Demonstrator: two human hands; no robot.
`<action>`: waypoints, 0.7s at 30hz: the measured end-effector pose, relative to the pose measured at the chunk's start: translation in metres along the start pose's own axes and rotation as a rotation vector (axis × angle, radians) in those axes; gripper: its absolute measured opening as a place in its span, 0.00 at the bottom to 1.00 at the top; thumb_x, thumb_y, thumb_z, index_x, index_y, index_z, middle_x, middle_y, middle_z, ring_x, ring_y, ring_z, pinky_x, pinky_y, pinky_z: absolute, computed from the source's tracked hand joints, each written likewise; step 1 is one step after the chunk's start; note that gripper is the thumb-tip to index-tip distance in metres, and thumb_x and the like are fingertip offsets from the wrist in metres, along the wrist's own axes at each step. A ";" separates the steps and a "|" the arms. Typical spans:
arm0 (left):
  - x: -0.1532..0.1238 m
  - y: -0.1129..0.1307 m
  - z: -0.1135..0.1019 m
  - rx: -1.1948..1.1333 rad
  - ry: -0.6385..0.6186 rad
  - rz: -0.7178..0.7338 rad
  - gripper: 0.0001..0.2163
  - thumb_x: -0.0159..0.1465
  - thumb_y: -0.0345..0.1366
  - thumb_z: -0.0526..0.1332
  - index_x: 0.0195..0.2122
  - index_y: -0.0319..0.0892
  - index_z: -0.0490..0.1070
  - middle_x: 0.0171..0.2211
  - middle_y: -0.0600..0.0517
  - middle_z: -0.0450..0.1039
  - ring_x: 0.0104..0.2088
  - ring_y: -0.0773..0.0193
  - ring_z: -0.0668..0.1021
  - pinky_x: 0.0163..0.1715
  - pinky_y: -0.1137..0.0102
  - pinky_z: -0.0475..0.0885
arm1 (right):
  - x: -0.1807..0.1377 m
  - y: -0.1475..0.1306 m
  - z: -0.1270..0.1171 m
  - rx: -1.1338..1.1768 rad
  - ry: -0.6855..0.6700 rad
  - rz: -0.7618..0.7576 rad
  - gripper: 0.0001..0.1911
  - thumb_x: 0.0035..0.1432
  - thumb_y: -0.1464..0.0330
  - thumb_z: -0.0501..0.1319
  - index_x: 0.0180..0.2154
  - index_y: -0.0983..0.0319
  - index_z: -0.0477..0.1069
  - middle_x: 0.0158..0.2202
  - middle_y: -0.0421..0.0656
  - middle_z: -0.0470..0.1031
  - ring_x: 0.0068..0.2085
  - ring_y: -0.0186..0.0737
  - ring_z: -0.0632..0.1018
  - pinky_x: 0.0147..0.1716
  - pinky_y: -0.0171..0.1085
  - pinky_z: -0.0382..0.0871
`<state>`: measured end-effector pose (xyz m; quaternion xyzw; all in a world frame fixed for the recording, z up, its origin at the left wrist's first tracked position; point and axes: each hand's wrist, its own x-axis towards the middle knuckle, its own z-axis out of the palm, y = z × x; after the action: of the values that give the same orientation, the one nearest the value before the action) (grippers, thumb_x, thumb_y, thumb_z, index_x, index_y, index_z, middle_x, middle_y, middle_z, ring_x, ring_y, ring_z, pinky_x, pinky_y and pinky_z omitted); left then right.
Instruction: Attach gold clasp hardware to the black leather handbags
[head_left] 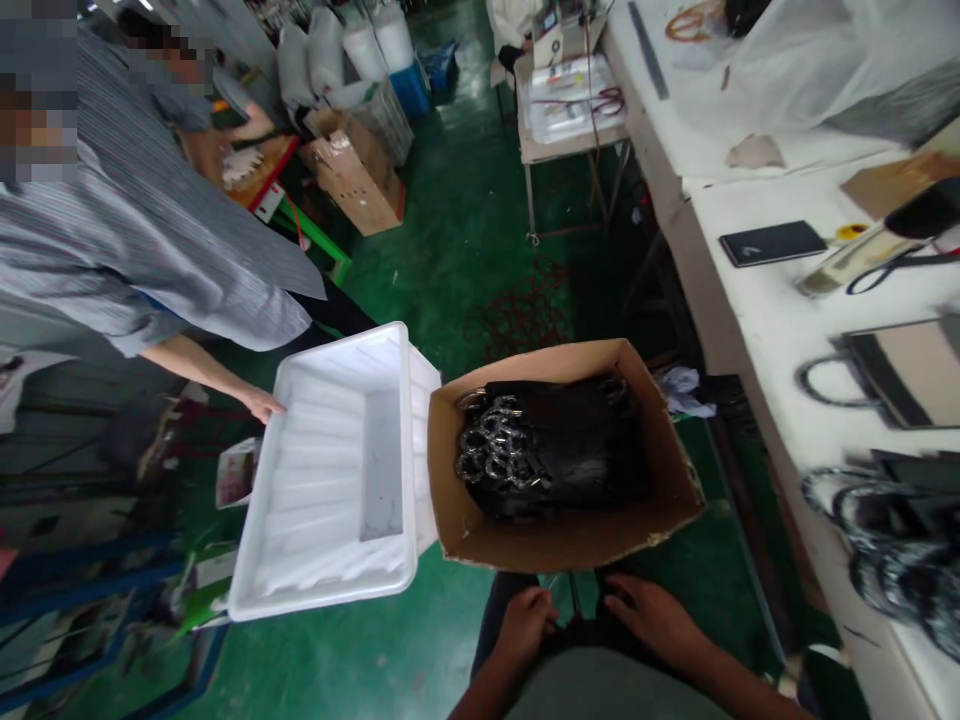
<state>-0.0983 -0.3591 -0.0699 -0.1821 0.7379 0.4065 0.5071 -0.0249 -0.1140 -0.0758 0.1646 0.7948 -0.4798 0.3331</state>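
Note:
My left hand (528, 618) is held in front of my lap with its fingers curled, close to a thin shiny piece; whatever it grips is too small to make out. My right hand (649, 612) rests over my right leg, fingers stretched out and holding nothing I can see. Just beyond both hands stands an open cardboard box (555, 553). Inside it lie black bags (577, 450) in a stack, their looped black-and-white handles (495, 440) bunched at the left end. Neither hand reaches into the box.
A white plastic tub (322, 480) stands left of the box, tilted, with a co-worker's hand (262, 403) on its rim. On the right, a white table (772, 360) bears a phone (774, 243), a bottle and several bags (900, 540). Cartons (356, 175) stand further back.

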 end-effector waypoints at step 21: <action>0.006 0.009 0.042 0.522 -0.072 0.243 0.10 0.60 0.40 0.54 0.32 0.42 0.74 0.29 0.51 0.74 0.35 0.58 0.76 0.41 0.66 0.69 | -0.106 0.062 0.031 0.421 0.302 0.077 0.29 0.56 0.48 0.54 0.46 0.59 0.80 0.45 0.46 0.82 0.48 0.53 0.80 0.48 0.42 0.73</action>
<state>-0.0816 -0.3204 -0.0784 0.0587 0.8155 0.2667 0.5103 0.0998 -0.1045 -0.0533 0.3304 0.7113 -0.5915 0.1871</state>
